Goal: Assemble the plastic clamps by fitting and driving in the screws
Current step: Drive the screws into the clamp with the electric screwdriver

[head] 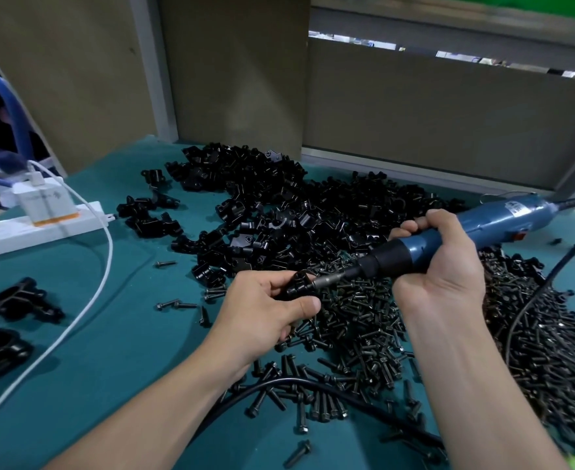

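Note:
My left hand (262, 307) grips a small black plastic clamp (296, 285) above the green table, thumb and fingers curled round it. My right hand (438, 262) holds a blue electric screwdriver (503, 220) by its barrel. The metal bit (333, 279) points left and meets the clamp at a screw hole; the screw itself is hidden. A heap of black clamp parts (279, 205) lies behind my hands. A wide spread of black screws (364, 320) covers the table below and to the right.
The screwdriver's black cable (313, 385) loops across the table near my forearms. A white power strip with a charger (42, 212) and a white cable (103, 266) lie at the left. Two black assembled clamps (21, 300) sit at the left edge. Brown panels close off the back.

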The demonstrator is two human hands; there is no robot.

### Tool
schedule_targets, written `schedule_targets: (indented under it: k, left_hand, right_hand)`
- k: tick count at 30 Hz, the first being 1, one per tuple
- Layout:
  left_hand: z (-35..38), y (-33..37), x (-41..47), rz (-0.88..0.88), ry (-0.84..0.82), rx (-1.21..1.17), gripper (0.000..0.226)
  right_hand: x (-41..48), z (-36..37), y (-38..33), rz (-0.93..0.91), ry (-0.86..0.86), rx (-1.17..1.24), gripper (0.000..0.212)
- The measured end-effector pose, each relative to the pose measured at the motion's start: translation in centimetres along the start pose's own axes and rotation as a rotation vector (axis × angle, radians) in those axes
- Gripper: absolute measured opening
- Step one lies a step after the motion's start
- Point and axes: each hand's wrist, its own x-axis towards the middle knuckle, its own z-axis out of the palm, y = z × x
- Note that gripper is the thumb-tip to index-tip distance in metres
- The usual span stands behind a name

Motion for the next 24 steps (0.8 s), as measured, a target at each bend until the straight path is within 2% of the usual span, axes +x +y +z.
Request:
schedule_targets:
  k: [7,12,17,24]
  left_hand:
    - [0.2,0.33,-0.24,-0.021,-0.087,0.035,0.017]
    - [0.37,0.75,-0.46,-0.061,-0.143,0.091,0.047]
    - [0.18,0.67,-0.28,-0.128,-0.174,0.06,0.027]
    - [0.31,0.82,-0.43,-0.133,-0.138,0.085,0.021]
  right_hand:
    - [-0.09,0.04,0.13,-0.029,-0.058,-0.013,0.022]
    - [-0.33,0.21,0.03,-0.041,-0.135,-0.002,0.023]
    - [-0.67,0.64,0.09,-0.058,-0.229,-0.007,0.022]
    - [-0.95,0.86,0.15,-0.066,-0.29,-0.009,0.021]
